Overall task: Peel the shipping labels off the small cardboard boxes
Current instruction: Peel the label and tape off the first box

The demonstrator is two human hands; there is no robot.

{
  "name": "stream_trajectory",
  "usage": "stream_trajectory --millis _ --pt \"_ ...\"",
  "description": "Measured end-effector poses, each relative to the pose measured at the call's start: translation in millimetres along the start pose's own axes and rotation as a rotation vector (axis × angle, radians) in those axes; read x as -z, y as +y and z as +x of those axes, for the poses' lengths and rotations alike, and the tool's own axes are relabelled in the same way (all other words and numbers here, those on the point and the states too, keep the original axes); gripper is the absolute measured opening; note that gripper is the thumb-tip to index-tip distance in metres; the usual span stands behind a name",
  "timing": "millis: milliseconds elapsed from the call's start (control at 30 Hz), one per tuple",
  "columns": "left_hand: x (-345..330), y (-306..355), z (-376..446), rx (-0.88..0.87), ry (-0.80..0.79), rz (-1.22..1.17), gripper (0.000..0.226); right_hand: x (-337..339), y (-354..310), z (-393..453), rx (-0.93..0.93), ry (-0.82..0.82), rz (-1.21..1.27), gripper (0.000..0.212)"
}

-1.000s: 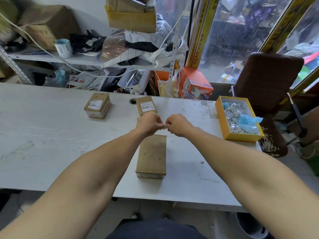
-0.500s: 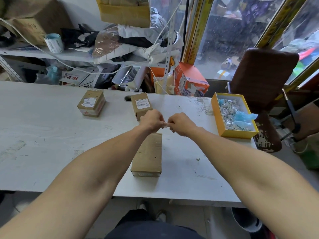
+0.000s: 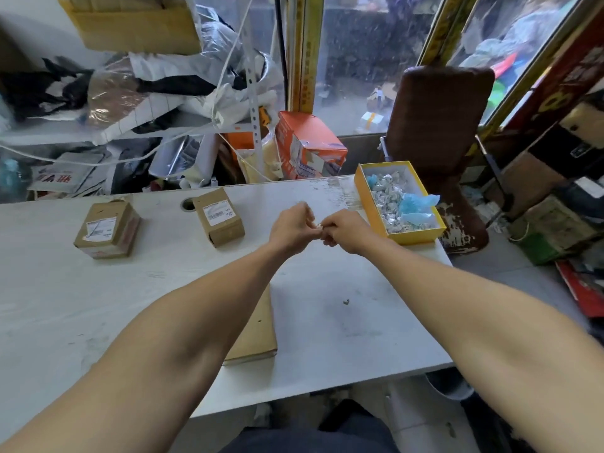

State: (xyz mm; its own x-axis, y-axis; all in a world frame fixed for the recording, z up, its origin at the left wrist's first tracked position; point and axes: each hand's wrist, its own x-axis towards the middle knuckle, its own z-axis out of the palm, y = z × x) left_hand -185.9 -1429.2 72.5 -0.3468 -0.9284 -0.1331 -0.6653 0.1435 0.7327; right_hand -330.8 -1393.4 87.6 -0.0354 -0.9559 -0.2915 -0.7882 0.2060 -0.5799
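My left hand (image 3: 292,226) and my right hand (image 3: 345,231) meet above the white table (image 3: 343,335), fingertips pinched together on a small crumpled white label scrap (image 3: 319,226). Under my left forearm lies a flat brown cardboard box (image 3: 258,328) with a bare top, mostly hidden by the arm. Two small cardboard boxes with white shipping labels stand farther back: one at the left (image 3: 106,231) and one near the table's cable hole (image 3: 218,216).
A yellow tray (image 3: 376,204) with several crumpled label scraps and blue plastic sits at the table's right edge, close to my right hand. An orange carton (image 3: 307,148), cluttered shelves and a brown chair back (image 3: 438,116) stand behind the table.
Both hands have stayed pinched together on the scrap and have moved to the right, nearer the yellow tray. The view has turned right, so the boxes sit farther left in frame.
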Motion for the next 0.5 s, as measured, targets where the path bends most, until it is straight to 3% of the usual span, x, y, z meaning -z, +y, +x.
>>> stream_trajectory --millis 233,433,500 --pt "-65 74 55 -0.120 -0.033 0.176 0.010 75 104 17 -0.105 0.108 -0.196 0.030" --pt "-117 139 107 -0.098 0.038 0.275 0.012 152 168 37 -0.059 0.204 -0.285 0.027" --pt "-128 157 124 -0.084 0.064 0.297 0.025 170 175 46 -0.029 0.220 -0.303 0.026"
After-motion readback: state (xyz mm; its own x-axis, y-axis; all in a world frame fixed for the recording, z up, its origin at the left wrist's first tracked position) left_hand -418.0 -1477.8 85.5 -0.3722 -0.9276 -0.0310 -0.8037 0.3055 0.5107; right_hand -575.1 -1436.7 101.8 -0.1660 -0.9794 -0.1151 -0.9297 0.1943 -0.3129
